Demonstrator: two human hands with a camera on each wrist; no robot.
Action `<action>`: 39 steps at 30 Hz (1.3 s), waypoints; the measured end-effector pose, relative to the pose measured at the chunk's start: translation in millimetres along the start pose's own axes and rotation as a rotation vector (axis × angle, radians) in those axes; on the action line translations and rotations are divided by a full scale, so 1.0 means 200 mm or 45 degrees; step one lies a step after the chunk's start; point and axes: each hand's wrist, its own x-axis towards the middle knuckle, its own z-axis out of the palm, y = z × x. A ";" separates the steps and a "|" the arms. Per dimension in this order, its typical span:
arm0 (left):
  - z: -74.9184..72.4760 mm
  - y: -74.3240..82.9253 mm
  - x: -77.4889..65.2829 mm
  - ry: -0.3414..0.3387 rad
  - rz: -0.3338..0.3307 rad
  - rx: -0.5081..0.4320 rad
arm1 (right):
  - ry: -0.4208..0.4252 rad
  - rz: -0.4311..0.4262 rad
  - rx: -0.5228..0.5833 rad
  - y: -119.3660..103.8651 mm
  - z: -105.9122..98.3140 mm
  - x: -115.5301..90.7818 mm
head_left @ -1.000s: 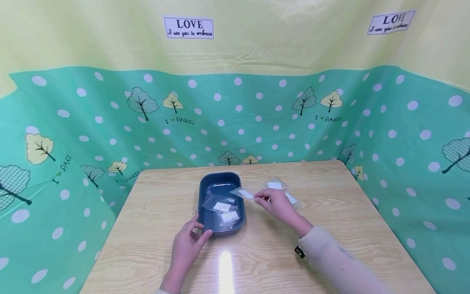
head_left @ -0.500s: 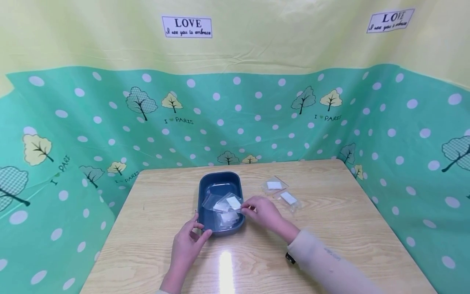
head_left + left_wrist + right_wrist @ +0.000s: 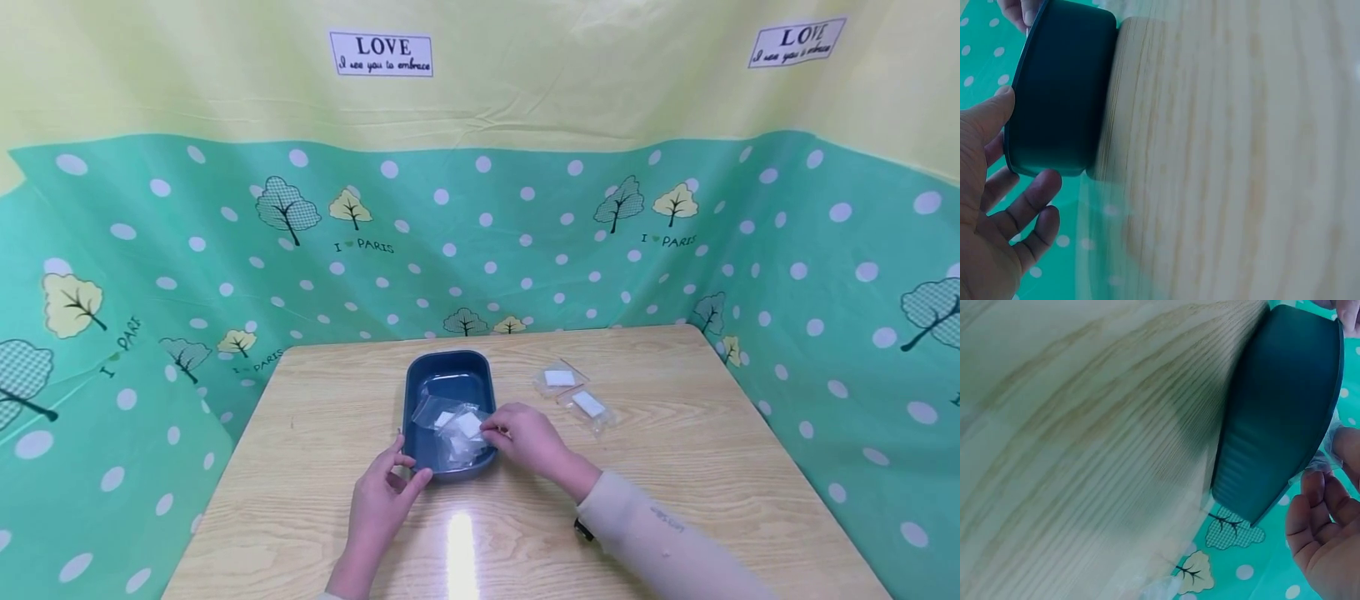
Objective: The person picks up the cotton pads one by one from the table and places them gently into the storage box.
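A dark blue rectangular tray (image 3: 447, 385) stands on the table with several small clear zip bags (image 3: 431, 410) inside, each around a white piece. My left hand (image 3: 377, 502) holds the tray's near left corner, thumb on the near rim and fingers along the left side. Over the tray's right rim, my right hand (image 3: 531, 442) pinches the edge of a clear zip bag (image 3: 468, 425) that lies over the others. In the right wrist view, a bit of clear plastic bag (image 3: 1319, 464) shows between thumb and fingers at the rim. The tray wall (image 3: 1063, 87) fills the left wrist view's upper left.
Two more zip bags with white pieces, one farther back (image 3: 559, 378) and one nearer (image 3: 588, 406), lie on the wooden table (image 3: 675, 467) right of the tray. Green dotted cloth (image 3: 480, 250) hangs behind and at both sides.
My right hand has carried the pinched zip bag leftward and down from beside the tray's right rim onto the bags inside. My left hand stays at the tray corner.
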 end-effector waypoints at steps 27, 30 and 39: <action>0.00 0.00 0.00 -0.008 0.012 -0.009 | -0.227 -0.197 -0.287 -0.13 0.05 -0.04; -0.01 0.00 0.00 -0.005 0.017 -0.004 | -0.199 -0.186 -0.258 -0.13 0.03 -0.05; 0.00 -0.01 0.01 0.019 0.048 0.006 | 0.005 -0.007 -0.175 0.09 -0.09 -0.08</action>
